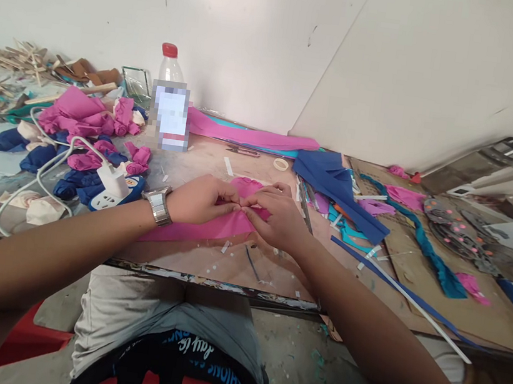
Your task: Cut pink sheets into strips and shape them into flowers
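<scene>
Wooden sticks [32, 62] lie in a loose heap at the far left of the table [191, 260], and in front of them spreads a pile of crumpled bundles: a pink heap [76, 108], blue rolls [38, 158] and cream rolls [46, 211]. A white cable [41, 173] loops over the pile to a plug [113, 179] above a blue-and-white block. Next comes a bottle [171, 67] with a red cap, its lower part hidden by an upright phone [174, 115] whose surroundings are blurred. The person's left hand [203, 201], a metal watch [159, 205] at its wrist, pinches the pink strip [199, 228] between thumb and fingertips. The right hand [275, 213] pinches the same strip just beside it, so that the fingertips of the two hands meet. The strip lies near the table's front edge, running from below the watch to a puckered part behind the fingers. Beyond the hands, a pink band [254, 136] stretches along the wall, with snips [243, 151] and a tape ring [281, 164] before it. Further right are folded blue cloth [342, 190], a slanting white rod [421, 308], and a crinkled teal strip [432, 253] on cardboard [401, 244].
</scene>
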{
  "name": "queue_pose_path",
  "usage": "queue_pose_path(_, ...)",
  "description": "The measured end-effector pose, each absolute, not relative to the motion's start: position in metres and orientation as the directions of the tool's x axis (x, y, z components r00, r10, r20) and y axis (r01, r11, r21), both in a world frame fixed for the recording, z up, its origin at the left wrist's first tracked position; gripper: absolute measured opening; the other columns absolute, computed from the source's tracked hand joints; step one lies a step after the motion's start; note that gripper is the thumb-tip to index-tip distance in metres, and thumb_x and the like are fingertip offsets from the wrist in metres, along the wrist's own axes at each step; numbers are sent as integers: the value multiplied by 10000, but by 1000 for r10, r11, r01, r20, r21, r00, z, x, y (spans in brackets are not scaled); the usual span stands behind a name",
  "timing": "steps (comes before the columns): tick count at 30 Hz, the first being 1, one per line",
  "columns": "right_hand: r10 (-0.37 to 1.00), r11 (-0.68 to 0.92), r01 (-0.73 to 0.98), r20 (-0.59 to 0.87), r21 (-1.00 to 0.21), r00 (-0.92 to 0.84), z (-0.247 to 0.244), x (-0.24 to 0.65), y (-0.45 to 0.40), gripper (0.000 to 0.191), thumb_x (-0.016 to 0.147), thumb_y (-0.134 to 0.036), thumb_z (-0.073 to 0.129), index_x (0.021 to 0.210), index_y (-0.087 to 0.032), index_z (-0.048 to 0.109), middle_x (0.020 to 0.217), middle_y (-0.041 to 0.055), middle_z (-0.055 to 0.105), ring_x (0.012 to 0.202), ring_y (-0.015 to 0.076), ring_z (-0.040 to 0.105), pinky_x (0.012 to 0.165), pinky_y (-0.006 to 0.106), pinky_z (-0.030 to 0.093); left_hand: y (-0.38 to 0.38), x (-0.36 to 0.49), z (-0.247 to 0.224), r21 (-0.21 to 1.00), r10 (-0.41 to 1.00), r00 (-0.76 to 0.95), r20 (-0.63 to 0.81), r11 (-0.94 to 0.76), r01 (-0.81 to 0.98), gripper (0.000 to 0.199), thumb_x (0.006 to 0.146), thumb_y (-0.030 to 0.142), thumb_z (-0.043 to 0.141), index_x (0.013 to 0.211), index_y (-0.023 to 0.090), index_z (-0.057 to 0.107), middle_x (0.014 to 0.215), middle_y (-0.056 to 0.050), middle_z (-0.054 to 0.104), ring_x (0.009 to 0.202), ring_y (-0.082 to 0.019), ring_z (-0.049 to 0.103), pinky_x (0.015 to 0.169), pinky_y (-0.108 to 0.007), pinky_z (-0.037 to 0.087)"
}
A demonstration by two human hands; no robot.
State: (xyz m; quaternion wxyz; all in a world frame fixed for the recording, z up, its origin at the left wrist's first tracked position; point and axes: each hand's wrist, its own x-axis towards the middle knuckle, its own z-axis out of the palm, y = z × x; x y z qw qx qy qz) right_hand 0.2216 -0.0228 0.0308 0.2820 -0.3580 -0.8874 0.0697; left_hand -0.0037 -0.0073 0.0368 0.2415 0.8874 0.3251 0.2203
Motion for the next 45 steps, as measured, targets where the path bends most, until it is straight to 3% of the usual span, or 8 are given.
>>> queue_pose_path(4,706,707,619,403,-342,-583,31,221,-22,95,944,-281,604,893,-213,646,920,30,762,935,222,659,964,426,312,-11,-2,34,473,681,678,277,-711,521,285,987,352,520,951,181,744,784,-21,721,625,-121,547,624,-253,335)
queue_pose_path(13,748,663,651,304,-370,-590,39,218,-27,84,915,-213,550,844,-212,594,952,37,732,1030,237,605,989,437,300,-11,0,33,321,625,728,281,-776,543,312,1023,348,455,1011,218,738,947,-38,776,792,-177,670,675,-274,386)
queue_pose_path(20,754,641,601,244,-478,-610,40,222,-23,107,923,-237,570,836,-213,627,915,27,730,1030,230,616,995,419,333,-10,-2,35,424,625,729,280,-762,490,233,983,318,547,1021,208,748,928,-21,776,733,-145,650,689,-261,399)
queue_pose_path(24,747,651,607,244,-457,-618,39,226,-22,111,923,-305,624,879,-220,681,900,33,750,1058,249,622,1027,456,289,-9,-3,35,435,606,753,256,-768,470,218,977,285,556,976,195,755,865,-15,763,648,-117,593,654,-253,367)
queue_pose_path(33,739,656,630,184,-416,-648,46,227,-25,149,944,-276,572,878,-210,688,874,33,741,1023,245,636,1015,457,250,-6,-1,30,459,628,740,241,-746,483,234,986,312,559,985,201,765,867,-13,765,653,-114,589,666,-243,369)
queue_pose_path(39,741,652,640,159,-407,-653,45,226,-25,199,980,-251,485,858,-185,627,874,46,703,938,222,612,989,419,290,-8,-1,33,510,633,727,267,-733,450,252,974,344,569,940,185,762,781,2,731,614,-98,543,637,-235,355)
queue_pose_path(45,738,655,622,189,-428,-647,44,227,-23,177,985,-283,521,896,-192,645,888,35,707,952,219,608,1000,414,271,-5,-5,36,583,635,744,210,-692,426,180,918,249,582,890,163,737,742,28,684,615,-86,514,634,-225,354)
